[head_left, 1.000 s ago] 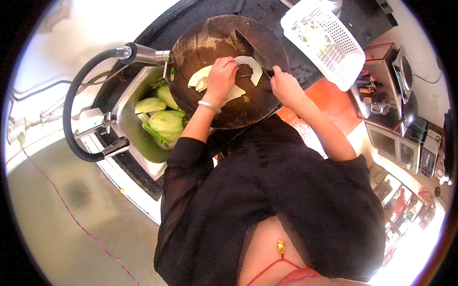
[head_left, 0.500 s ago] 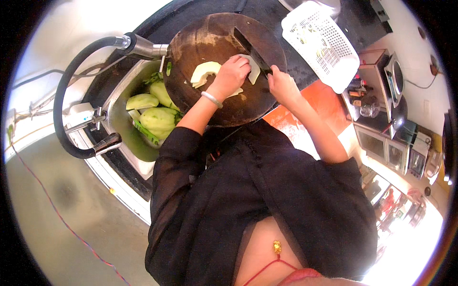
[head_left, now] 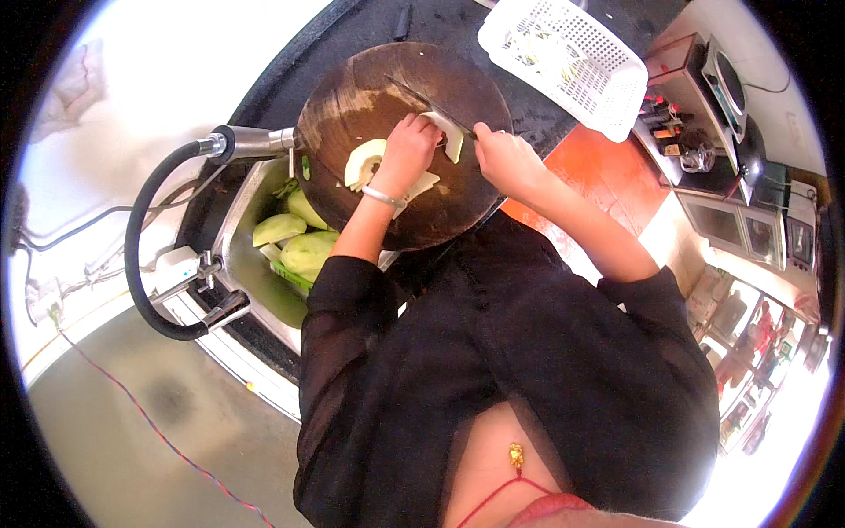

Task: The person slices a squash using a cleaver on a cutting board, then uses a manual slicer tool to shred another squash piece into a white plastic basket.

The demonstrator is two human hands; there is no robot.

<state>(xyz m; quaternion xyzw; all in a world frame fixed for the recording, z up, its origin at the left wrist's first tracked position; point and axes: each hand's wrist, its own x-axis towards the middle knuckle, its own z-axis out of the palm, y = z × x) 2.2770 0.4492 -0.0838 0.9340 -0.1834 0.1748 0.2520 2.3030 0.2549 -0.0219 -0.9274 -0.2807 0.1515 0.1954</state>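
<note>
On a round dark wooden cutting board, my left hand presses with curled fingers on a curved piece of pale green gourd. My right hand is closed round the handle of a kitchen knife. Its dark blade slants to the far left, seen nearly edge-on, along the far side of the gourd piece; whether it touches is unclear. Cut gourd slices lie left of my left hand, and thin flat slices sit under and beside its wrist.
Left of the board, a steel sink holds several pale green gourd pieces. A black hose faucet arches beside it. At the far right of the counter stands a white perforated basket with pale shreds inside. A dark-handled object lies behind the board.
The knife blade has swung leftward and turned from showing its broad face to nearly edge-on, now by the gourd piece. My left hand keeps its hold. The whole view has shifted slightly.
</note>
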